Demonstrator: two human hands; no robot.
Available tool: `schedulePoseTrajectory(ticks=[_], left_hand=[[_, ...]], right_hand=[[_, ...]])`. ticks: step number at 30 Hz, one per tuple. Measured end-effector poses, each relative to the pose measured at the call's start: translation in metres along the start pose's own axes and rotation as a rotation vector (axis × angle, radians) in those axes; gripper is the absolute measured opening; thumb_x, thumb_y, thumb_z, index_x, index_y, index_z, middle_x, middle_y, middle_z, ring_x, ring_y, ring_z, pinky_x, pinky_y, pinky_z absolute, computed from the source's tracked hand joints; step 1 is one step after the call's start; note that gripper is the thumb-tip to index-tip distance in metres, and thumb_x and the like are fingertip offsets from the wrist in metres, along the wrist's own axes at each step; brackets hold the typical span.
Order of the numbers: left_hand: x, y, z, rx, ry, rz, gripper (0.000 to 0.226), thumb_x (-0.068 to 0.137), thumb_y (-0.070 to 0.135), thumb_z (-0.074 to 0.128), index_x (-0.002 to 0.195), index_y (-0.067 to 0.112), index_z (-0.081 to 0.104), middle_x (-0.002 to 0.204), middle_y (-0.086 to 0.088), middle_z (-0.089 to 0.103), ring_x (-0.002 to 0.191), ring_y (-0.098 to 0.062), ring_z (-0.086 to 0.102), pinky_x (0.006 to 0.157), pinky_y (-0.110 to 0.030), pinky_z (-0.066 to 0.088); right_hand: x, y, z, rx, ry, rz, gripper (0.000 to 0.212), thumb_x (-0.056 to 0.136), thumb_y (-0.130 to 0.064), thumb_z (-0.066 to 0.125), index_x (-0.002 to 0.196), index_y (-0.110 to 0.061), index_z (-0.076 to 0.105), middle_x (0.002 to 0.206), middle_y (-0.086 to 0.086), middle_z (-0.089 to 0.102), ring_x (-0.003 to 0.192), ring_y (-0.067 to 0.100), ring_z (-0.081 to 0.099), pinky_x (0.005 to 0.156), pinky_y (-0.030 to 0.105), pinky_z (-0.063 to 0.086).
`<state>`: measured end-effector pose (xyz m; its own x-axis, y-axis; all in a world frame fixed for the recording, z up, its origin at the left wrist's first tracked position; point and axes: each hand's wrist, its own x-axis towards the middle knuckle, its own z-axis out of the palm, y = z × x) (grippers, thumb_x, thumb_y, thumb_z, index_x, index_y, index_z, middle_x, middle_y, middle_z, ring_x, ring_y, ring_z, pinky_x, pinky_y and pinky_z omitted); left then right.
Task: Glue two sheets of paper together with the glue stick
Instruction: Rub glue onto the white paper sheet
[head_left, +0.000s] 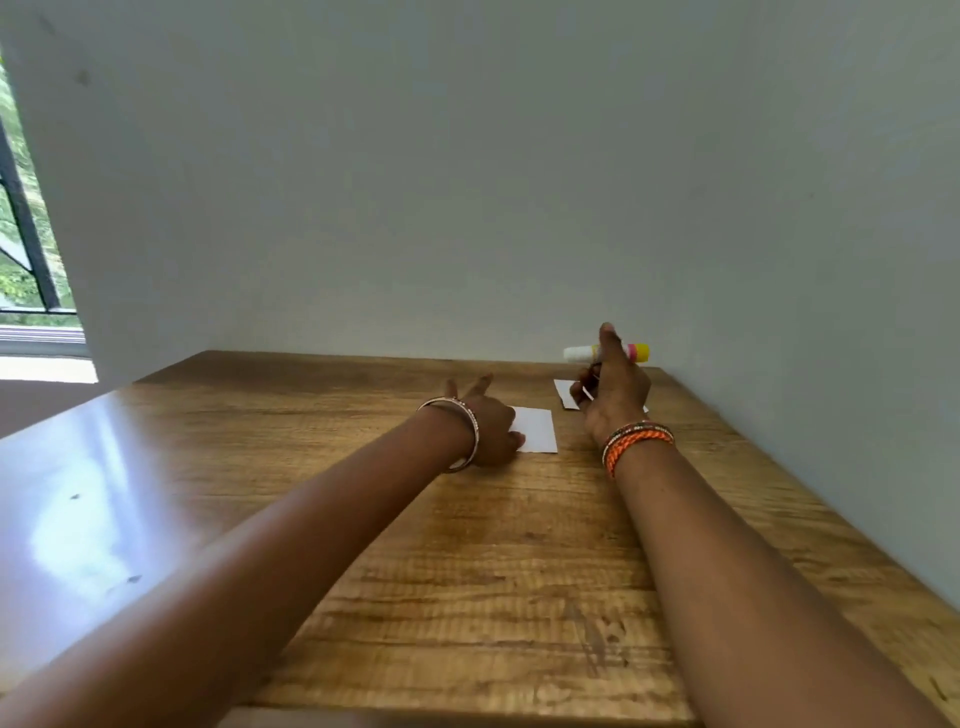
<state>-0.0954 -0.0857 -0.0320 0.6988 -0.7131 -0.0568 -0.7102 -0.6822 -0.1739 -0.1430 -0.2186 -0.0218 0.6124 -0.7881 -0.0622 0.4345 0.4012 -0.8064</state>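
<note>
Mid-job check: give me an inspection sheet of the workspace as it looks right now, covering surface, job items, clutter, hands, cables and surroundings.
Surface: wooden table, glossy, with window glare on its left part.
Job's things: one white paper sheet lies flat under the left hand's fingers; a second sheet lies beyond it to the right, partly hidden by the right hand; the two appear apart. Glue stick, white with a pink band and yellow end, is held sideways above the table.
Clutter: nothing seen.
Hands: left hand rests on the near sheet; right hand is raised, gripping the glue stick.
Cables: nothing seen.
Surroundings: plain wall behind and right; window with dark bars far left.
</note>
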Motion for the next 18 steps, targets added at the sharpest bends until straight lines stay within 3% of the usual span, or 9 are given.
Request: schedulePoseTrajectory(ticks=[5, 10, 14, 18], left_hand=[[-0.08, 0.011, 0.018, -0.067, 0.104, 0.057, 0.049, 0.095, 0.04, 0.023, 0.132, 0.012, 0.038, 0.149, -0.005, 0.032, 0.145, -0.021, -0.003, 0.11, -0.057, 0.003], [-0.137, -0.005, 0.024, -0.208, 0.098, 0.105, 0.049, 0.095, 0.043, 0.025, 0.135, 0.016, 0.033, 0.143, -0.002, 0.036, 0.127, -0.025, 0.041, 0.104, -0.045, 0.031], [-0.152, -0.029, 0.033, -0.292, 0.17, 0.097, 0.049, 0.095, 0.045, 0.028, 0.138, 0.023, 0.033, 0.145, 0.002, 0.034, 0.13, -0.019, 0.036, 0.107, -0.038, 0.028], [-0.141, -0.044, 0.038, -0.355, 0.17, 0.022, 0.046, 0.094, 0.046, 0.031, 0.136, 0.028, 0.036, 0.147, 0.005, 0.033, 0.133, -0.019, 0.031, 0.108, -0.04, 0.02]], right_hand=[[-0.021, -0.002, -0.005, 0.056, 0.029, -0.001, 0.028, 0.083, -0.036, 0.068, 0.073, -0.015, 0.052, 0.065, 0.001, 0.051, 0.051, 0.009, 0.047, 0.05, 0.024, 0.044], [-0.042, 0.004, -0.003, -0.001, -0.14, 0.076, 0.02, 0.083, -0.031, 0.069, 0.078, -0.013, 0.061, 0.069, 0.003, 0.053, 0.055, 0.009, 0.05, 0.046, 0.021, 0.046], [-0.062, 0.017, 0.006, -0.156, -0.317, 0.068, 0.027, 0.085, -0.036, 0.066, 0.082, -0.009, 0.067, 0.062, 0.002, 0.055, 0.05, 0.009, 0.049, 0.045, 0.021, 0.047], [-0.077, 0.036, 0.018, -0.358, -0.421, 0.022, 0.037, 0.083, -0.042, 0.066, 0.09, -0.006, 0.067, 0.06, 0.002, 0.051, 0.052, 0.012, 0.05, 0.049, 0.026, 0.048]])
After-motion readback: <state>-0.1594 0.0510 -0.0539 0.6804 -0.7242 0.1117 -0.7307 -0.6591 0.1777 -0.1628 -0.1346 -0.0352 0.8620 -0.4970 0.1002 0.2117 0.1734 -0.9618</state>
